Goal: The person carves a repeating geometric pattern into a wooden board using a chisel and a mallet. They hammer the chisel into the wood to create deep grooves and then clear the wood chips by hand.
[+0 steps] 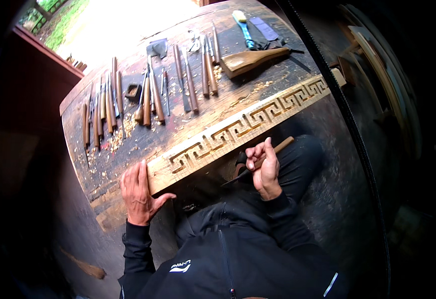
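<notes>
A long pale wooden board, carved with a repeating angular key pattern, lies slantwise along the near edge of the workbench. My left hand rests at its left end, fingers stretched out against the wood and thumb spread toward me. Just off the board's near edge, my right hand is closed around a carving chisel. The chisel's wooden handle sticks out to the upper right, and its dark blade points down to the left. Pencil grid lines show around the cut pattern.
Several wooden-handled chisels lie in rows across the dark workbench, among wood shavings. Farther back are a wooden mallet, a blue-handled brush and a small dark square box. A broom head lies on the floor.
</notes>
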Tool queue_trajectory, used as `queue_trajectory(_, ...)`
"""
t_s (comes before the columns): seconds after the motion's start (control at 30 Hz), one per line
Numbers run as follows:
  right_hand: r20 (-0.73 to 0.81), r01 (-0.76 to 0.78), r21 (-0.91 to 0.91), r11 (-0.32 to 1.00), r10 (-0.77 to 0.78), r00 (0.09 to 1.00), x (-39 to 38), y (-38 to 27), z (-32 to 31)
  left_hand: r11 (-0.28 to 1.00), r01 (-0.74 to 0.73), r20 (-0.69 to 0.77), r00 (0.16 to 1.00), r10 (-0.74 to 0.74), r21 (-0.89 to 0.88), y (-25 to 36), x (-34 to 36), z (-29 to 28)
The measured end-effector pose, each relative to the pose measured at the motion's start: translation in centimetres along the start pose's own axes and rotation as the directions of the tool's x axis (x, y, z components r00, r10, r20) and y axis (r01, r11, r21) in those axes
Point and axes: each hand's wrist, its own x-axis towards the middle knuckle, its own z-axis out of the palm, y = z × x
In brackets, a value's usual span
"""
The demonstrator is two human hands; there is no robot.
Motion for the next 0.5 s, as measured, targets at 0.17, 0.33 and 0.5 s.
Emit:
queue_trajectory(0.17, -0.191, -0.069, -0.012, 0.998, 0.065, 0.979, 0.5, 0.5, -0.8, 0.997, -0.032, 0.064, 0.997, 0.037, -0.069, -0.7, -2.0, 1.0)
queue_trajectory(0.33, -0.242, -0.06, -0.059, 0.996, 0.044, 0.969, -0.1, 1.1, -0.9, 0.996, 0.005, 0.045, 0.999, -0.001, -0.086, 1.9, -3.2, -0.3)
queue_trajectory(0.5, -0.232, -0.023, 0.04, 0.999, 0.032, 0.972, 0.9, 3.6, -3.1, 0.987, 0.01, 0.041, 0.999, -0.003, -0.161, 4.6, -3.3, -3.7)
